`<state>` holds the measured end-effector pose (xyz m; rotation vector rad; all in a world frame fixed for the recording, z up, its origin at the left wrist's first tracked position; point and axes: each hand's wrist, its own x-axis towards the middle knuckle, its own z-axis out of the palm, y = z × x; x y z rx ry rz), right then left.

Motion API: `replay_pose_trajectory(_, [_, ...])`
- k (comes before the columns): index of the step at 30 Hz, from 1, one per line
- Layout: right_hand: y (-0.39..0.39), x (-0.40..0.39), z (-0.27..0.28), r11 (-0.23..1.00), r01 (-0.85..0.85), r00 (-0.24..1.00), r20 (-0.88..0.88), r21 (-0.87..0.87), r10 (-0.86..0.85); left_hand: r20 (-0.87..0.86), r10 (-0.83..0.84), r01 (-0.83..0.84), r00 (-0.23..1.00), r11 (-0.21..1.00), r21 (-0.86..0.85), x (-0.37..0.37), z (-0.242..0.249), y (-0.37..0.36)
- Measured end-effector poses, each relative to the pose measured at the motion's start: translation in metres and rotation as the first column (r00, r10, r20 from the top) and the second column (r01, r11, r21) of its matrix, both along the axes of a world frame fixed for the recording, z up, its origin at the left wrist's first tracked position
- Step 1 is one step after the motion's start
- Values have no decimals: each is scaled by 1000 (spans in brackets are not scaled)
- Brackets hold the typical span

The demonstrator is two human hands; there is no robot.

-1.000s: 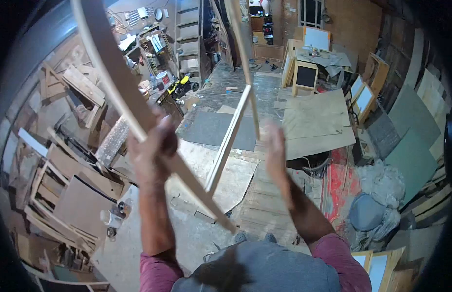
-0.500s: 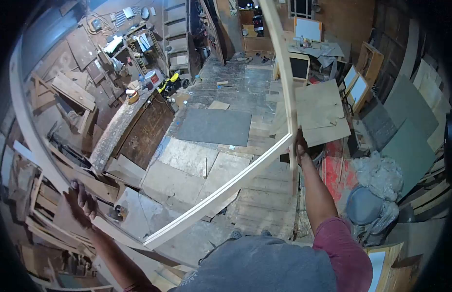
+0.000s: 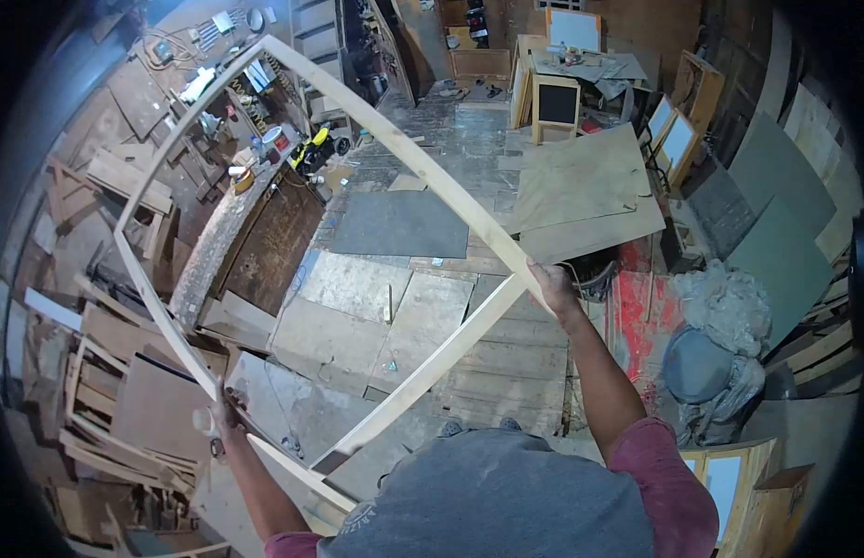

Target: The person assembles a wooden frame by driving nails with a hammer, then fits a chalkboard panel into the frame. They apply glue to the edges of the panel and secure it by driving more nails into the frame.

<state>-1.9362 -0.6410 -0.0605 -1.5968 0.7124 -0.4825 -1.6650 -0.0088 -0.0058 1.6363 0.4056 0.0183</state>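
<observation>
A large four-sided frame of pale, slim wooden rails point(image 3: 475, 221) hangs above the floor between the person's two hands, its long axis running away toward ten or eleven o'clock. At three o'clock, the right hand point(image 3: 555, 286) has its fingers closed on the rail right beside the near crossbar's joint. The left hand point(image 3: 229, 414), at eight o'clock, grips the opposite rail farther from its joint; some fingers there are hidden. Through the frame, a dark grey rectangular sheet point(image 3: 404, 223) shows flat at twelve.

head: worn on person's head | faces forward and down | torso close below, workshop floor farther off
</observation>
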Motion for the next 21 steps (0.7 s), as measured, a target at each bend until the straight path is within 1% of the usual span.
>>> replay_pose_trajectory(2, [3, -6, 6, 983, -100, 994, -21, 153, 105, 10, 22, -21, 1000, 991, -130, -9, -22, 7])
replay_pose_trajectory(3, [7, -10, 17, 983, -107, 993, -26, 151, 112, -14, 0, -1, 1000, 996, -87, -12, -28, 15])
replay_pose_trajectory(4, [13, -15, 29, 969, -144, 988, -29, 199, 152, -21, 8, -10, 1000, 996, -87, -17, -36, 21])
replay_pose_trajectory(5, [18, -16, 38, 952, -180, 981, -28, 246, 192, 1, 12, -12, 1000, 996, -88, -28, -34, 18])
replay_pose_trajectory(6, [17, -17, 41, 951, -188, 979, -30, 244, 201, 25, 16, -14, 1000, 996, -91, -40, -27, 11])
replay_pose_trajectory(7, [14, -21, 42, 932, -283, 953, -45, 228, 300, 17, 5, -5, 1000, 999, -44, -51, -17, 4])
replay_pose_trajectory(8, [13, -23, 42, 902, -374, 917, -62, 214, 395, 14, 15, -15, 1000, 999, -45, -50, -25, 11])
replay_pose_trajectory(9, [13, -24, 39, 878, -383, 912, -32, 286, 408, -23, 56, -57, 998, 998, -40, -47, -36, 19])
replay_pose_trajectory(10, [12, -25, 37, 874, -391, 908, -34, 287, 417, -61, 97, -99, 993, 995, -33, -46, -45, 29])
replay_pose_trajectory(11, [11, -26, 35, 845, -432, 883, -43, 316, 467, -49, 135, -136, 990, 991, -3, -57, -34, 18])
replay_pose_trajectory(12, [9, -26, 32, 813, -470, 855, -50, 345, 516, -52, 145, -146, 988, 989, -2, -57, -40, 24])
replay_pose_trajectory(14, [8, -27, 24, 797, -497, 839, -43, 344, 542, -106, 159, -164, 982, 986, -41, -51, -62, 43])
replay_pose_trajectory(16, [6, -24, 13, 777, -534, 818, -29, 334, 574, -86, 168, -173, 982, 983, -54, -51, -72, 53])
replay_pose_trajectory(18, [6, -17, 5, 793, -520, 815, -95, 317, 572, -86, 160, -166, 983, 983, -79, -60, -69, 47])
replay_pose_trajectory(19, [12, -20, 5, 827, -490, 831, -141, 274, 539, -120, 185, -194, 975, 978, -76, -59, -74, 49])
replay_pose_trajectory(20, [21, -14, 12, 850, -482, 837, -176, 214, 519, -133, 199, -206, 971, 978, -38, -60, -80, 54])
replay_pose_trajectory(21, [14, -14, -1, 823, -526, 805, -186, 213, 563, -119, 204, -210, 972, 977, -41, -60, -83, 54])
